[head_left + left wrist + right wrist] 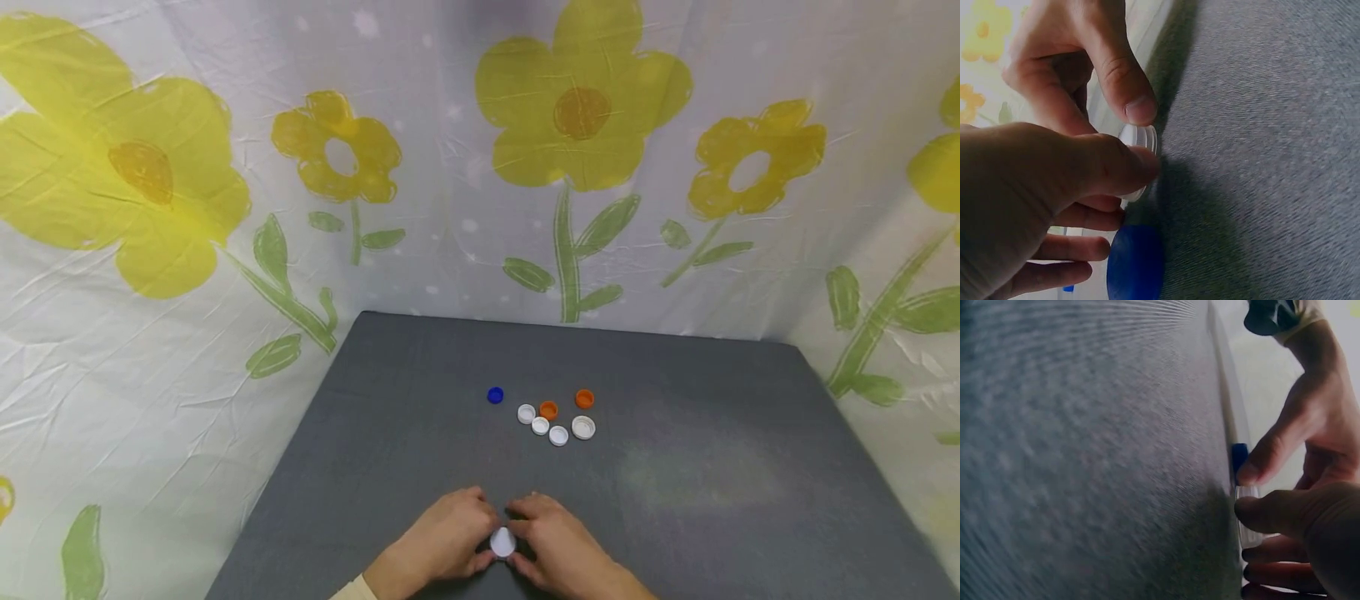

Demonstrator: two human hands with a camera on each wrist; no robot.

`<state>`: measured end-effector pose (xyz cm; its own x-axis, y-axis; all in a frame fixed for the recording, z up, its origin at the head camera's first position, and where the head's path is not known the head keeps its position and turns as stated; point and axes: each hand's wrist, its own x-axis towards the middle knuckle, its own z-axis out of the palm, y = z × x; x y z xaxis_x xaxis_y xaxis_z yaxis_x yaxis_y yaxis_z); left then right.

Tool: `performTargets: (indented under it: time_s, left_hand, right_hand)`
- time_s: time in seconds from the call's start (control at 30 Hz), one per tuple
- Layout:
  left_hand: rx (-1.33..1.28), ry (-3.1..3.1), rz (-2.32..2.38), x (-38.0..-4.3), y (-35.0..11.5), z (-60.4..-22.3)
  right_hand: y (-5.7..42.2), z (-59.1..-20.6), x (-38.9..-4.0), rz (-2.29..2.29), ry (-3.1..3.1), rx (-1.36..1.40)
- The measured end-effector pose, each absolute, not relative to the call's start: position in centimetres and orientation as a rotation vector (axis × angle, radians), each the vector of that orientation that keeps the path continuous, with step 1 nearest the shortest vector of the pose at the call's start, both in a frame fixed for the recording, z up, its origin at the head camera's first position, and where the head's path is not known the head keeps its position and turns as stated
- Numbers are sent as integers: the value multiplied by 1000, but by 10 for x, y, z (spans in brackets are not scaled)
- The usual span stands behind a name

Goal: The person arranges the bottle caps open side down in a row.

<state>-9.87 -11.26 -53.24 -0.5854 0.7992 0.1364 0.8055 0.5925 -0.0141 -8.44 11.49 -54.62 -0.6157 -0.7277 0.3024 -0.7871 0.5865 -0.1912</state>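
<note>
Low on the dark table, a round white bottle cap (502, 542) lies between both hands. My left hand (452, 533) pinches it from the left, thumb on the near side and fingers beyond. From the right, my right hand (564, 546) holds it with thumb and fingertips. In the left wrist view the cap (1150, 135) shows a pale, ridged rim, partly covered by the left thumb. Beside it, below the left fingers, is a rounded blue piece (1135, 262), which the left hand hides in the head view.
Farther back lie several loose caps: a blue cap (495, 395), two orange caps (548, 410) (584, 399), and white caps, the largest white cap (583, 427) at the right. A flowered curtain (442, 250) rises behind the grey tabletop (420, 400) and along its sides.
</note>
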Motion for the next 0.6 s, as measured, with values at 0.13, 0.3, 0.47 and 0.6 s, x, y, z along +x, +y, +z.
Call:
performTargets:
  time_s: [0.13, 0.3, 0.47, 0.6]
  left_hand:
    - [-1357, -2640, 11, -95, -111, -532]
    - [-1357, -2632, 49, -93, -109, -532]
    - [-1365, -2660, 46, -93, -108, -530]
    - [-1378, -2736, 30, -93, -108, -527]
  right_hand:
    - [112, -547, -81, 365, -2629, 1257]
    - [110, -544, -79, 355, -2687, 1249]
    - [110, -544, -79, 360, -2692, 1253]
    - [110, -543, -80, 378, -2745, 1267]
